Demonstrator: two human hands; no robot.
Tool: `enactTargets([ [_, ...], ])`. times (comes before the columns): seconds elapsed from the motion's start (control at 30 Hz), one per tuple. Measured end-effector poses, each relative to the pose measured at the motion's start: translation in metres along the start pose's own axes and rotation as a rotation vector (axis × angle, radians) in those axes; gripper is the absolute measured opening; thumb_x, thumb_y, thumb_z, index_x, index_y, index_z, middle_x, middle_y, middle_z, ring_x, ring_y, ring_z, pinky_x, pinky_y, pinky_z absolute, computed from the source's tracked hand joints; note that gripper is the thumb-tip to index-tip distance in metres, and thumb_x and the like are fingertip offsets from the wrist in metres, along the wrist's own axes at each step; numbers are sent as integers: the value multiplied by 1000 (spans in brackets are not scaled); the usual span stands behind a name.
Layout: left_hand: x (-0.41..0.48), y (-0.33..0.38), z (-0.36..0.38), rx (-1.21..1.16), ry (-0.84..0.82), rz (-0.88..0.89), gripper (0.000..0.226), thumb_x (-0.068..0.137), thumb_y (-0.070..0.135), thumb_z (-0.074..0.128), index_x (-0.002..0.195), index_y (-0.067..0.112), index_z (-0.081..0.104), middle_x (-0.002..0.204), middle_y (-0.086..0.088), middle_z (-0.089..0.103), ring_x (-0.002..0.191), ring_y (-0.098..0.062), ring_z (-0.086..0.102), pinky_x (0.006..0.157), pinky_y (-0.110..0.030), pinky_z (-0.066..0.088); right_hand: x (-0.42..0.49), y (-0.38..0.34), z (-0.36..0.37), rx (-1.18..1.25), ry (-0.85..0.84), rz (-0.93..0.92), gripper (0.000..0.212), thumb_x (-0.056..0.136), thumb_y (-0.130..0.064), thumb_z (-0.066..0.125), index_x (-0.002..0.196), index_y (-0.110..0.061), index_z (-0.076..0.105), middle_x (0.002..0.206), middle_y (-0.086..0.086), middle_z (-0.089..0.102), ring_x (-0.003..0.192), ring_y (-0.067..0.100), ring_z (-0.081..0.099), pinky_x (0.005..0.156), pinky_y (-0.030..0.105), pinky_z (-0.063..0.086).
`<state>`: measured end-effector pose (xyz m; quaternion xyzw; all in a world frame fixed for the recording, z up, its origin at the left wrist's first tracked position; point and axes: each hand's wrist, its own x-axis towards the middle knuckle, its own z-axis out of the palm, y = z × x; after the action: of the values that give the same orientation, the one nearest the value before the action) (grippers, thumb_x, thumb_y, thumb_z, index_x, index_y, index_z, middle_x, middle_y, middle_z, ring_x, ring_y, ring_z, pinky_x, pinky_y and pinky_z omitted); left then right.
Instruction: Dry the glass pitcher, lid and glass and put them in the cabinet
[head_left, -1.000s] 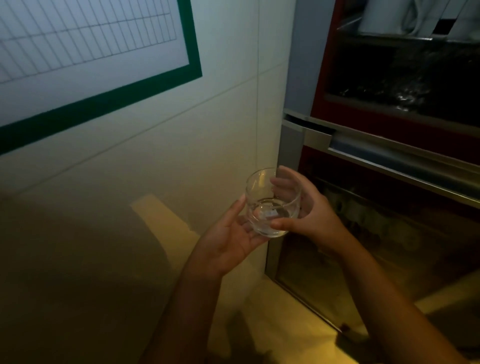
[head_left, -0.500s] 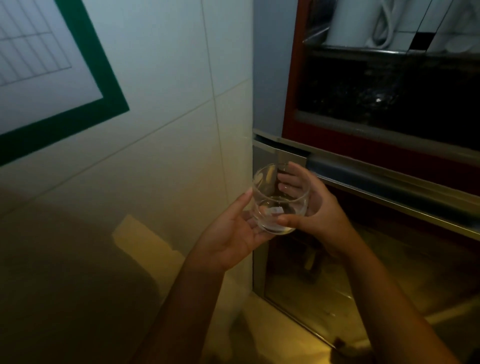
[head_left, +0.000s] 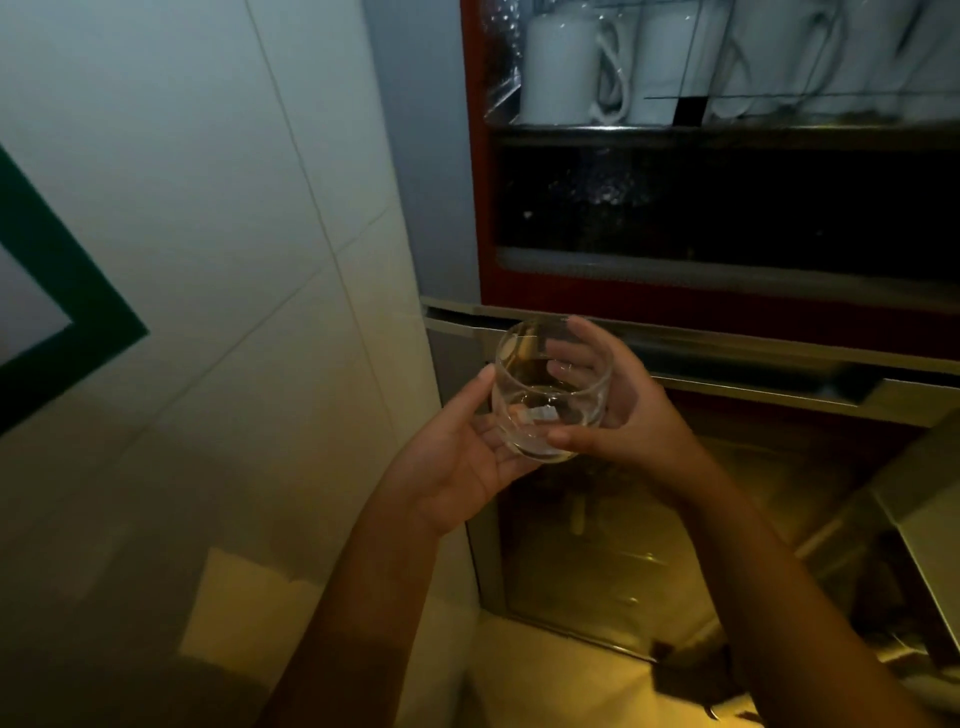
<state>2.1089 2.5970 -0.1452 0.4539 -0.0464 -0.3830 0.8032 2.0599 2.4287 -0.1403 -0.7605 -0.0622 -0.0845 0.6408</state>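
Observation:
A small round clear glass is held upright in mid-air in front of the cabinet, a red-framed unit with glass doors. My left hand cups the glass from below and on its left side. My right hand wraps around its right side, thumb across the front and fingers behind the far wall. The glass sits level with the metal rail between the upper and lower cabinet doors. No pitcher, lid or cloth is in view.
White mugs stand on the upper shelf behind the glass door. A tiled wall with a green-framed board is on the left. The lower glass door reflects yellow light; a countertop lies below.
The view has swung right and up, bringing the cabinet and the mugs further into the frame. Both hands keep the same hold on the glass, now directly in front of the cabinet rail.

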Motion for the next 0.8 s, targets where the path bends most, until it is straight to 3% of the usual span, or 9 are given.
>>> enactTargets([
  [0.17, 3, 18, 8, 51, -96, -38, 55, 87, 44, 45, 129, 9, 51, 122, -21, 61, 112, -30, 60, 97, -39, 47, -3, -14, 1, -42, 126, -24, 91, 53, -32, 82, 128, -49, 33, 133, -15, 48, 122, 5, 48, 97, 39, 48],
  [0.33, 5, 32, 17, 58, -174, -51, 55, 86, 45, 47, 125, 6, 55, 122, -21, 60, 110, -29, 61, 99, -40, 44, -5, -31, 0, -72, 222, -68, 95, 48, -43, 79, 131, -44, 34, 132, -14, 50, 120, 6, 50, 96, 37, 48],
  [0.57, 4, 50, 28, 1, -267, -16, 51, 88, 40, 49, 124, 5, 55, 123, -23, 59, 109, -30, 61, 92, -38, 50, 2, -51, 1, -58, 289, -163, 92, 54, -30, 82, 133, -36, 35, 130, -12, 50, 112, -2, 54, 79, 13, 49],
  [0.67, 4, 56, 27, -32, -307, 13, 53, 84, 37, 56, 127, 6, 57, 128, -24, 55, 114, -33, 58, 92, -40, 51, 5, -56, 6, -60, 314, -187, 88, 56, -27, 81, 129, -40, 34, 128, -13, 51, 111, -3, 54, 78, 12, 49],
  [0.8, 2, 57, 24, -36, -324, 29, 46, 90, 43, 47, 112, 9, 69, 124, -21, 59, 106, -29, 63, 89, -37, 52, 9, -60, 12, -60, 315, -210, 87, 58, -25, 80, 130, -39, 35, 127, -15, 52, 110, -4, 54, 79, 13, 49],
])
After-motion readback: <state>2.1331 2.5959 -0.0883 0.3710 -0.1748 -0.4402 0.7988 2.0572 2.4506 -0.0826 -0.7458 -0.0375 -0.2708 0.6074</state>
